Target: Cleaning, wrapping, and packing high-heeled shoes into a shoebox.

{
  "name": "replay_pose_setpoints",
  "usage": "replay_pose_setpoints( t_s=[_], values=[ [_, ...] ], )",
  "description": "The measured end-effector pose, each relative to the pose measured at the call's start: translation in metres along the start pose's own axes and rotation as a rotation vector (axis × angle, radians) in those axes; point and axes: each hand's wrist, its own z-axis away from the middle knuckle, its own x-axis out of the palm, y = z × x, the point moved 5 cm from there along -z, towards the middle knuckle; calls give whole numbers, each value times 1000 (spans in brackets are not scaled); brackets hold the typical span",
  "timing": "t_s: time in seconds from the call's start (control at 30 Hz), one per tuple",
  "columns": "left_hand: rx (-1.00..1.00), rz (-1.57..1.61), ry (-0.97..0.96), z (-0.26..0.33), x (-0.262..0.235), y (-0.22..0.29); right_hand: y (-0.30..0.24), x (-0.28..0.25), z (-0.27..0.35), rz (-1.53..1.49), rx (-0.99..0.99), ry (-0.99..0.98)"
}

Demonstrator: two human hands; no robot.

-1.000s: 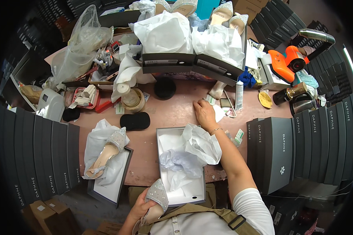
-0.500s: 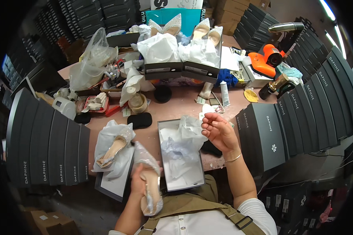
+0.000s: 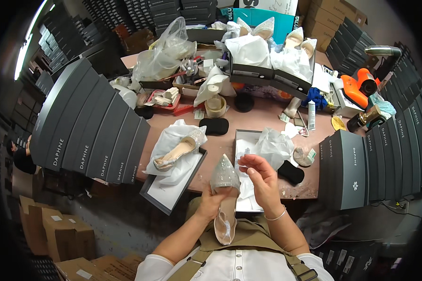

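Silver glittery pointed-toe shoe (image 3: 224, 179), grasped midway in left hand (image 3: 213, 204), right hand (image 3: 263, 181) free, fingers half-curled, just beside its toe

Two hands (image 3: 266, 187) are showing; six glittery shoes (image 3: 225, 178), one bracelet (image 3: 277, 216), one white tube (image 3: 311, 115) and one yellow disc (image 3: 338, 123) are appearing too.

Tabletop (image 3: 202, 169) gap, open boxes (image 3: 166, 194) either side
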Motion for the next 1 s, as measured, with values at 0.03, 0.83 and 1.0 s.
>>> replay_pose_setpoints(
  t_s=[0.03, 0.83, 1.0],
  values=[
    [75, -62, -40, 7, 9, 5, -1, 4, 3, -5, 16, -13],
    [78, -121, 7, 29, 13, 7, -22, 38, 21, 469, -186, -137],
    [78, -120, 6, 31, 12, 6, -23, 38, 22, 498, -192, -137]
  ],
)
